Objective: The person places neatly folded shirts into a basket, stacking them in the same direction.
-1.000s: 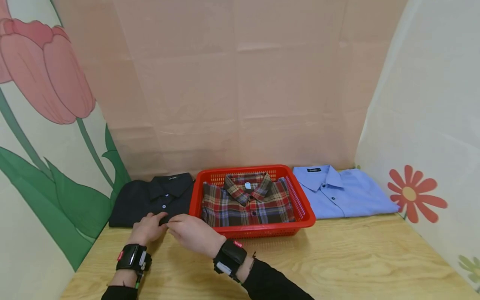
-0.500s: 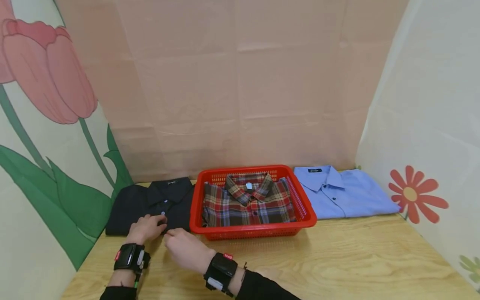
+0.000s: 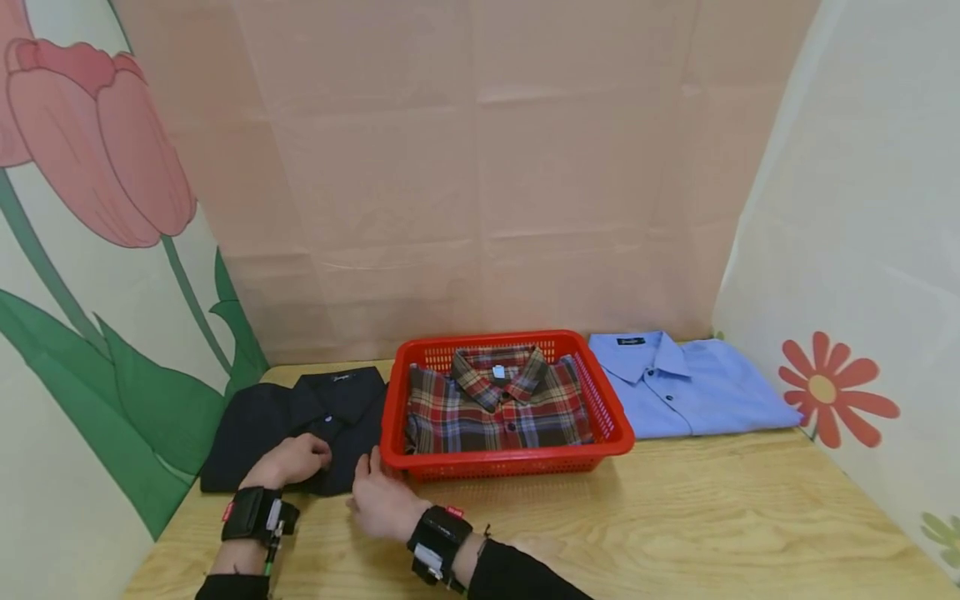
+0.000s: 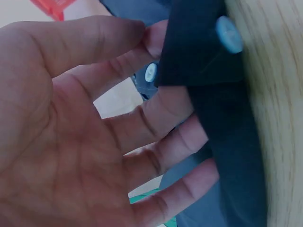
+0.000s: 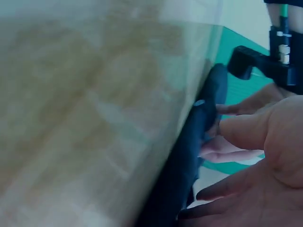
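Observation:
A folded black button-up shirt (image 3: 337,417) lies on the table at the left, collar away from me. My left hand (image 3: 288,460) rests on its front part. In the left wrist view, the fingers of the left hand (image 4: 94,127) reach to the dark cloth, the thumb lies by the index finger, and the shirt's front edge hides some fingertips. White buttons show there. My right hand (image 3: 386,500) is at the shirt's right front corner, fingers extended, beside the basket. In the right wrist view, the right hand (image 5: 265,170) has spread fingers near the shirt's edge.
A red plastic basket (image 3: 517,457) holding a folded plaid shirt (image 3: 495,421) stands right of the black shirt. Beyond it lies a folded light blue shirt (image 3: 690,392). A beige backdrop (image 3: 480,192) rises behind the wooden table (image 3: 675,517).
The black shirt has slid toward me and slightly left, with the left hand on it. The right hand has left the shirt's front middle, moved right and spread its fingers.

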`<state>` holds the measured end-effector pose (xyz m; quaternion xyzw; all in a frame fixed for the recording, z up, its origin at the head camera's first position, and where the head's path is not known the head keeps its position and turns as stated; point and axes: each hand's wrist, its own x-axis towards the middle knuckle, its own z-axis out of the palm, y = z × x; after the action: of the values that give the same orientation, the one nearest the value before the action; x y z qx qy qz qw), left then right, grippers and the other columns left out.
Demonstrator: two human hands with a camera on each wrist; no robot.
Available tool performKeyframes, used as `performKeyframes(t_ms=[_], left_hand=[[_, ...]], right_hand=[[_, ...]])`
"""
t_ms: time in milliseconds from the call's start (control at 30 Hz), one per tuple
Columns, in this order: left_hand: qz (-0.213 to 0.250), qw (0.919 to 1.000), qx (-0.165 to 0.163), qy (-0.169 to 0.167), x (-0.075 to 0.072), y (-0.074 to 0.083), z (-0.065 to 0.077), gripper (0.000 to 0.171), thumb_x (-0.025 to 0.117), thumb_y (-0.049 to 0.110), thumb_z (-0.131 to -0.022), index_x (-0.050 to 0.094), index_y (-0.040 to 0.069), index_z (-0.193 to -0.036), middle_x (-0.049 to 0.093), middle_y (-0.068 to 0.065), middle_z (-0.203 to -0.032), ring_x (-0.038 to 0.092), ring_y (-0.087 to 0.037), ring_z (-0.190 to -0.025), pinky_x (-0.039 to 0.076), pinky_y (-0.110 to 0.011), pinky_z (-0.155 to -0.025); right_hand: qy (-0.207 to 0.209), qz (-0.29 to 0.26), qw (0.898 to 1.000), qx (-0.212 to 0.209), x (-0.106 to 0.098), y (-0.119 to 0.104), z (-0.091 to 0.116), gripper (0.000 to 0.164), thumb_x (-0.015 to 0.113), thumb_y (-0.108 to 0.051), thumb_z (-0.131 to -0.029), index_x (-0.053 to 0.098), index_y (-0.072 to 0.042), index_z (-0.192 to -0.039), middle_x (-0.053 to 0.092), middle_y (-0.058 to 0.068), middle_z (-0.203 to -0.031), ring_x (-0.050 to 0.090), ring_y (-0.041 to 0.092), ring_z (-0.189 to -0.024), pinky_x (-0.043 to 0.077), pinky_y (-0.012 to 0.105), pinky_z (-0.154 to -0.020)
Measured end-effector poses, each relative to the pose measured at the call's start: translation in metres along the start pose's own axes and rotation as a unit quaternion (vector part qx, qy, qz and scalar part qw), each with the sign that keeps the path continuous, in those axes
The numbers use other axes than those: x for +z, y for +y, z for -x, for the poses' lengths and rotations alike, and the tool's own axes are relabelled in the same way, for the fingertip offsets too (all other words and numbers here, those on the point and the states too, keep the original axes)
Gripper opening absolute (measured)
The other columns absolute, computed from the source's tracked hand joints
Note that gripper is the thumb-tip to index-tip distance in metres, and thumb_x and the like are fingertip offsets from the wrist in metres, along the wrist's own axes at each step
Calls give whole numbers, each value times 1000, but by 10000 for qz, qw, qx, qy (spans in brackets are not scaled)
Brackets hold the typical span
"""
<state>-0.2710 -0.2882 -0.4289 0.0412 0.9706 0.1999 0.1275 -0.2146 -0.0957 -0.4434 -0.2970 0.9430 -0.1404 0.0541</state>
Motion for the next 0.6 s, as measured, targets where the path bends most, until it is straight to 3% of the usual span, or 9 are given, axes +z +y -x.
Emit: performKeyframes(t_ms=[200,333,433,500,600], left_hand=[[240,9992,80,309,-2,-4,1,18,58,18,-94,66,9,-80,59,-4,-80,52,-19,-71,40,-34,-64],[283,9973,-212,647,-7,-14,3,23,57,23,-97,55,7,-80,49,-5,-73,49,-21,-67,35,-32,-59],[119,9944,-550,893,-13,-26,6,26,58,27,-96,56,1,-94,54,-16,-85,54,-31,-78,42,-40,-64],[48,9919,-778,1004,-17,-34,8,39,57,30,-96,54,-7,-109,54,-29,-101,53,-45,-93,46,-51,-74],[68,9885,-1076,1062,-21,-46,13,61,56,33,-95,41,-15,-130,38,-46,-124,38,-63,-115,36,-70,-90]], right_hand=[[-148,-134,9985,518,12,6,-5,69,58,-38,-97,37,5,-146,40,23,-150,42,35,-137,38,47,-109],[-314,-483,9952,793,10,6,-7,74,61,-39,-95,34,4,-148,42,20,-149,40,34,-138,37,48,-110],[-384,-770,9920,928,7,6,-9,77,64,-40,-94,31,3,-149,40,20,-151,38,35,-139,36,47,-111],[-385,-936,9901,973,7,7,-10,80,63,-40,-94,29,3,-151,37,20,-153,35,35,-141,36,46,-112],[-309,-1279,9858,1046,8,8,-11,83,64,-40,-93,24,2,-152,31,21,-155,32,34,-143,35,45,-113]])
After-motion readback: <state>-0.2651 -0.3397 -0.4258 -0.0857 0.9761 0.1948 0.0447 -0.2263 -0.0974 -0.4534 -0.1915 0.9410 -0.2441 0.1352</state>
